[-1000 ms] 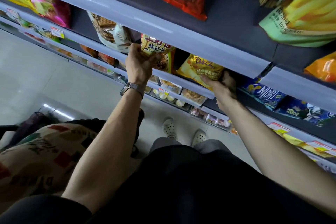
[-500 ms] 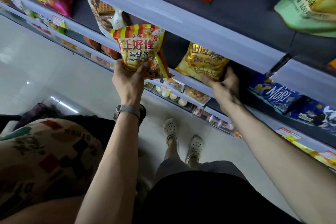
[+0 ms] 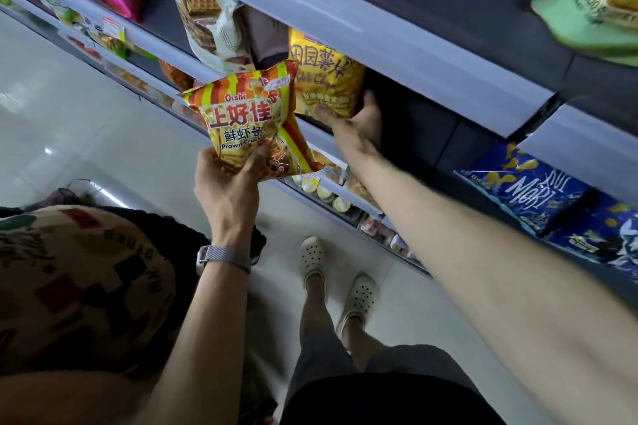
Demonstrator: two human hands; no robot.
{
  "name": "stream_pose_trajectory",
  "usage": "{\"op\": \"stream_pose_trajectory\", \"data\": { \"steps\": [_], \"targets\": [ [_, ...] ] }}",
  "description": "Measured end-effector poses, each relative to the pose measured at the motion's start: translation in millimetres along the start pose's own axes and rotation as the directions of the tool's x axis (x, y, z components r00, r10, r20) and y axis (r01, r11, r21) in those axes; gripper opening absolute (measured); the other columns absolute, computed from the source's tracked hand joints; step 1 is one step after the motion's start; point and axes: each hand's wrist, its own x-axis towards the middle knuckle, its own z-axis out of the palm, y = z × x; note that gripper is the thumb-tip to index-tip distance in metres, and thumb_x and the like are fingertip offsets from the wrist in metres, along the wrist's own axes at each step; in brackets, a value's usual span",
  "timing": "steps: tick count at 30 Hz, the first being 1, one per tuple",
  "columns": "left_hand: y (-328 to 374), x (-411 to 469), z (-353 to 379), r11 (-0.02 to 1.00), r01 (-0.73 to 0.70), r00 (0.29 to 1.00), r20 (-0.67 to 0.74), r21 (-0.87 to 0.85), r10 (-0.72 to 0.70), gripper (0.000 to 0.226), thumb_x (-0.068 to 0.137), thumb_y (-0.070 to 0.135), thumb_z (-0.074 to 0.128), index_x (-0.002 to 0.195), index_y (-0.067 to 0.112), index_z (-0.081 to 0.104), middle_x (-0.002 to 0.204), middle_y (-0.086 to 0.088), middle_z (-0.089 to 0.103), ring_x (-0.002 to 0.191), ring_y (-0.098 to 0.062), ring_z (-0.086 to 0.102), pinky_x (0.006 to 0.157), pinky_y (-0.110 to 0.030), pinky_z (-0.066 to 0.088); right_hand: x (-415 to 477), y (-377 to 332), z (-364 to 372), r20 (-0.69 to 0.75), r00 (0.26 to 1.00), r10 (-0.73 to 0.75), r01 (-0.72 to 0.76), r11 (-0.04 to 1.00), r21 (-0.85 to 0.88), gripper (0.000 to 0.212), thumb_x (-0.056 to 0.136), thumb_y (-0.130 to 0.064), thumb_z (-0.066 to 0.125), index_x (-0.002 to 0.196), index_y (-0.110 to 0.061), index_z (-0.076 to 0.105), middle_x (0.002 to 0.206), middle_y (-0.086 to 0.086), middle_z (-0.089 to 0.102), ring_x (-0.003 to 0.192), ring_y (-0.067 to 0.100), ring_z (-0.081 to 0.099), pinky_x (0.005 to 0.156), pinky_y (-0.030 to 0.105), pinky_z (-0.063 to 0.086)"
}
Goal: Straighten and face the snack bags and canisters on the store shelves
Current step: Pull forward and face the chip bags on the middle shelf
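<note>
Mid-facing: left hand (image 3: 226, 183) grips the prawn cracker bag (image 3: 247, 124) clear of the shelf (image 3: 321, 134); right hand (image 3: 355, 124), fingers closed, steadies the yellow chip bag (image 3: 326, 79). Next, reseat the prawn bag upright, label out.

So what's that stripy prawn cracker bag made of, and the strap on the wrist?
The prawn cracker bag looks like thin glossy plastic film: it crinkles, puffs out, and catches shiny highlights where the left hand squeezes its bottom edge. It may be foil-lined inside; that can't be seen. The wrist strap looks like fine woven metal mesh, grey with a dull sheen, though it could be fabric.
</note>
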Motion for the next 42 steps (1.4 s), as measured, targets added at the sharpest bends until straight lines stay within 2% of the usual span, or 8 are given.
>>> {"op": "stream_pose_trajectory", "data": {
  "steps": [9, 13, 20, 27, 30, 34, 38, 42],
  "targets": [
    [2, -7, -7, 0.999, -0.007, 0.998, 0.066, 0.049, 0.004, 0.051, 0.078, 0.039, 0.093, 0.116, 0.016, 0.067, 0.106, 0.007, 0.078, 0.093, -0.011, 0.075, 0.087, -0.042, 0.064, 7, -4, 19, 0.067, 0.996, 0.063, -0.056, 0.993, -0.102, 0.074, 0.080, -0.034, 0.089, 0.143, -0.017, 0.055, 0.132, 0.002, 0.069, 0.121, 0.021, 0.065, 0.096, 0.032, 0.050],
    [12, -2, -5, 0.995, -0.058, 0.990, 0.132, 0.087, 0.046, 0.050, 0.079, 0.034, 0.092, 0.116, 0.017, 0.065, 0.107, 0.007, 0.076, 0.090, -0.002, 0.072, 0.074, -0.016, 0.059, -6, 1, -5, 0.080, 0.995, 0.059, -0.052, 0.995, -0.082, 0.082, 0.083, -0.030, 0.088, 0.152, -0.015, 0.048, 0.147, 0.005, 0.060, 0.133, 0.019, 0.057, 0.108, 0.034, 0.049],
    [22, -15, 29, 0.983, -0.154, 0.930, 0.350, 0.096, 0.112, 0.052, 0.078, 0.033, 0.093, 0.119, 0.017, 0.064, 0.107, 0.011, 0.075, 0.093, 0.000, 0.072, 0.076, -0.023, 0.062, -75, 9, -78, 0.103, 0.993, 0.049, -0.050, 0.999, 0.010, 0.019, 0.104, -0.027, 0.062, 0.117, -0.018, 0.073, 0.104, -0.009, 0.075, 0.095, 0.000, 0.069, 0.075, 0.012, 0.051],
    [47, -36, 86, 0.953, -0.277, 0.849, 0.495, 0.124, 0.183, 0.055, 0.074, 0.046, 0.094, 0.115, 0.024, 0.067, 0.098, 0.012, 0.078, 0.084, -0.002, 0.072, 0.072, -0.030, 0.061, -101, 35, -110, 0.113, 0.993, 0.015, -0.005, 0.996, -0.090, 0.071, 0.089, -0.047, 0.075, 0.152, -0.027, 0.048, 0.135, -0.010, 0.067, 0.119, 0.003, 0.065, 0.097, 0.030, 0.056],
    [57, -39, 105, 0.953, -0.290, 0.833, 0.516, 0.094, 0.202, 0.056, 0.074, 0.043, 0.095, 0.120, 0.022, 0.068, 0.101, 0.012, 0.079, 0.084, -0.001, 0.072, 0.075, -0.030, 0.060, -83, 31, -115, 0.017, 1.000, -0.005, 0.006, 0.999, -0.047, 0.065, 0.095, -0.027, 0.076, 0.153, -0.017, 0.047, 0.133, -0.002, 0.070, 0.114, 0.004, 0.069, 0.087, 0.016, 0.056],
    [60, -37, 120, 0.952, -0.302, 0.811, 0.540, 0.060, 0.223, 0.060, 0.084, 0.028, 0.090, 0.135, 0.010, 0.064, 0.108, 0.018, 0.064, 0.083, 0.000, 0.060, 0.068, -0.003, 0.049, -57, 33, -115, -0.073, 0.997, 0.005, -0.008, 0.999, -0.042, 0.065, 0.094, -0.019, 0.076, 0.153, -0.014, 0.047, 0.132, 0.002, 0.071, 0.115, 0.011, 0.070, 0.101, 0.032, 0.057],
    [51, -32, 128, 0.939, -0.337, 0.788, 0.566, 0.070, 0.241, 0.049, 0.086, 0.027, 0.088, 0.129, 0.012, 0.069, 0.110, 0.004, 0.079, 0.093, -0.012, 0.075, 0.086, -0.036, 0.062, -47, 39, -109, -0.088, 0.996, 0.017, -0.029, 0.990, -0.135, 0.061, 0.096, -0.024, 0.074, 0.151, -0.013, 0.049, 0.132, 0.004, 0.071, 0.117, 0.017, 0.069, 0.092, 0.026, 0.054],
    [47, -34, 126, 0.926, -0.366, 0.760, 0.605, 0.095, 0.238, 0.053, 0.091, 0.024, 0.084, 0.138, 0.011, 0.064, 0.115, 0.003, 0.074, 0.096, -0.012, 0.067, 0.080, -0.023, 0.054, -46, 43, -110, -0.061, 0.998, 0.024, -0.039, 0.968, -0.249, 0.058, 0.098, -0.035, 0.071, 0.149, -0.014, 0.052, 0.133, 0.007, 0.068, 0.119, 0.024, 0.066, 0.088, 0.026, 0.047]
  ]
}}
